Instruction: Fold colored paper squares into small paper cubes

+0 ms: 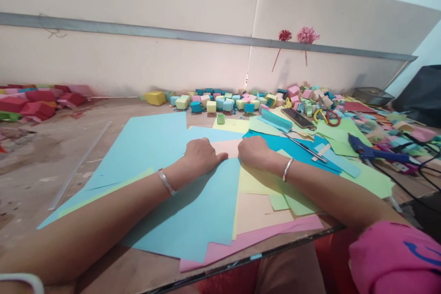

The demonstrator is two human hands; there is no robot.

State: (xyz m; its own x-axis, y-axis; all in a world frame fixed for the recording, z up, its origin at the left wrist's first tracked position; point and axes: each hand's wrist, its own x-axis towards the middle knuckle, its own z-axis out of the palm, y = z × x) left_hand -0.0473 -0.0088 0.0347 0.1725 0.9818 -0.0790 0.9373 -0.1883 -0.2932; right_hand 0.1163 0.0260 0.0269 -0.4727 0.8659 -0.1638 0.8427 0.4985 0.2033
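Observation:
My left hand [201, 154] rests knuckles-up on a light blue paper sheet [193, 211], fingers curled and pressed onto the paper's edge. My right hand [254, 150] lies close beside it, also curled, pressing on a pale peach sheet [227, 147] between the two hands. Both wrists wear silver bangles. Under the hands lies a spread of coloured sheets: light blue, yellow-green [258, 181], pink [262, 234] and a darker blue sheet [292, 147]. Whether either hand pinches the paper or only presses it is not visible.
A row of small coloured paper boxes [220, 101] lines the wall. Right of my hands lie a blue glue gun [374, 151] with cables, scissors [327, 117], a phone [298, 118] and a metal ruler [303, 146]. Red and pink boxes [37, 101] are piled at far left.

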